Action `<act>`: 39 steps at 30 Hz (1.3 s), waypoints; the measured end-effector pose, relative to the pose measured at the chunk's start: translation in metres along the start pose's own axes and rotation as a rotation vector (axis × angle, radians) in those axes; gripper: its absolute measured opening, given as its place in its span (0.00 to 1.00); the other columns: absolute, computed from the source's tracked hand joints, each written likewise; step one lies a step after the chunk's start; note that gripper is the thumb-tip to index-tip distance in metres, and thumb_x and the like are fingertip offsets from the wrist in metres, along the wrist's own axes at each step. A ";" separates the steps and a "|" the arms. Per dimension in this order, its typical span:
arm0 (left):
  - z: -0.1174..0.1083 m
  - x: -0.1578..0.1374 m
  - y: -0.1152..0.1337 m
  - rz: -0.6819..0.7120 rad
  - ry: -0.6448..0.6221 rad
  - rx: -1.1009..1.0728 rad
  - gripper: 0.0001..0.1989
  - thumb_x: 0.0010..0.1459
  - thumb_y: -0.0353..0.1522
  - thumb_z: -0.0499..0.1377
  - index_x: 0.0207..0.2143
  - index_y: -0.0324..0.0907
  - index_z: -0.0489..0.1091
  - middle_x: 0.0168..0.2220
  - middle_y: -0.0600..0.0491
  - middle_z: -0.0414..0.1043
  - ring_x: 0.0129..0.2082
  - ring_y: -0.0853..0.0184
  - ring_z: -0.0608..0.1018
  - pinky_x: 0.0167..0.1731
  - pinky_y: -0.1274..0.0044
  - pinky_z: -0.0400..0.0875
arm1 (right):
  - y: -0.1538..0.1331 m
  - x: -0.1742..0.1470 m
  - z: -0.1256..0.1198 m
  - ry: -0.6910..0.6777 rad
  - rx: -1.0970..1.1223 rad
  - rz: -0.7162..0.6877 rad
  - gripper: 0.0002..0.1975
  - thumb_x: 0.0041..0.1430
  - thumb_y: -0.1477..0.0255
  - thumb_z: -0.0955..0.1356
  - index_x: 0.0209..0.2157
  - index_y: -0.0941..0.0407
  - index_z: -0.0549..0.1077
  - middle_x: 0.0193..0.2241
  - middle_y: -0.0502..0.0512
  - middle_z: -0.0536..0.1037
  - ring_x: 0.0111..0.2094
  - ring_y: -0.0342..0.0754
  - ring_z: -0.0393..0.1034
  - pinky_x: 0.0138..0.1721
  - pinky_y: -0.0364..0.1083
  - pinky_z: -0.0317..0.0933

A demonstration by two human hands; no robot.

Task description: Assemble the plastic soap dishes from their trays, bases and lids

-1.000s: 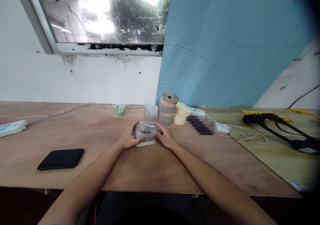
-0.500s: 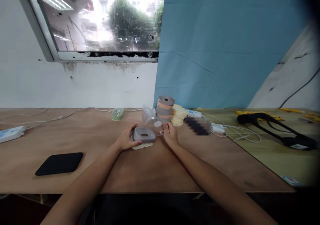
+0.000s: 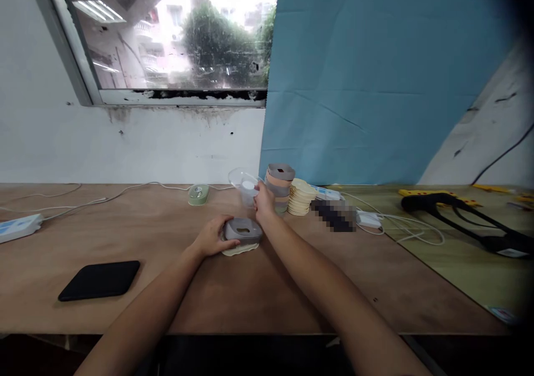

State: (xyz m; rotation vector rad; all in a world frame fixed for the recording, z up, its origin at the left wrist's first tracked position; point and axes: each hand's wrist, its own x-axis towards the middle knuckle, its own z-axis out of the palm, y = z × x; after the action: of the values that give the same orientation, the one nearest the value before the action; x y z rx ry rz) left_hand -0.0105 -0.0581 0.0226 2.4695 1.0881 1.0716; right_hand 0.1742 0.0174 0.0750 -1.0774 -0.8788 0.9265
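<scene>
A grey, rounded-square piece (image 3: 243,227) with a dark slot in its top lies on a cream scalloped sheet (image 3: 241,250) on the table. My left hand (image 3: 212,237) holds its left side, the thumb along the front and the fingers behind. Farther back, my right hand (image 3: 264,199) pinches the rim of a clear plastic bowl (image 3: 238,179), raised and tilted over the table. Clear plastic with a pale round patch shows just below it; I cannot tell whether that is a second bowl.
Right of the bowl stand a stack of grey and peach pieces (image 3: 280,184) and a stack of cream scalloped sheets (image 3: 301,197). A green oval object (image 3: 198,194) sits behind on the left, a black flat case (image 3: 100,280) nearer. Cables and power strips (image 3: 20,227) lie along the back.
My right hand, holding the clear bowl, has moved up and left, away from the grey piece towards the back. My left hand stays on the grey piece.
</scene>
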 end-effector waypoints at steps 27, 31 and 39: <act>0.001 0.002 0.001 -0.045 0.007 -0.001 0.34 0.45 0.47 0.64 0.53 0.42 0.65 0.50 0.45 0.70 0.49 0.54 0.73 0.50 0.63 0.67 | 0.006 0.001 0.001 -0.031 0.099 -0.068 0.20 0.57 0.63 0.65 0.49 0.55 0.61 0.24 0.46 0.76 0.16 0.39 0.66 0.13 0.36 0.51; 0.001 0.002 0.000 -0.094 0.040 -0.046 0.32 0.45 0.47 0.65 0.51 0.42 0.67 0.48 0.46 0.72 0.46 0.56 0.74 0.46 0.65 0.70 | 0.012 -0.018 -0.039 -0.219 -0.116 -0.267 0.17 0.56 0.58 0.65 0.37 0.57 0.71 0.21 0.48 0.74 0.18 0.39 0.65 0.21 0.39 0.59; 0.000 0.005 -0.011 -0.315 0.278 -0.163 0.28 0.47 0.46 0.63 0.48 0.40 0.69 0.45 0.47 0.73 0.41 0.60 0.76 0.43 0.68 0.71 | 0.030 -0.038 -0.094 -0.310 -0.687 -0.573 0.18 0.59 0.59 0.63 0.43 0.55 0.74 0.33 0.55 0.78 0.32 0.48 0.70 0.36 0.47 0.63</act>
State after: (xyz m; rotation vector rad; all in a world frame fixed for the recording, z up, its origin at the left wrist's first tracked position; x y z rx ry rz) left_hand -0.0143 -0.0469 0.0196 1.9808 1.3527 1.3639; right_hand 0.2416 -0.0418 0.0187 -1.1601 -1.7344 0.2992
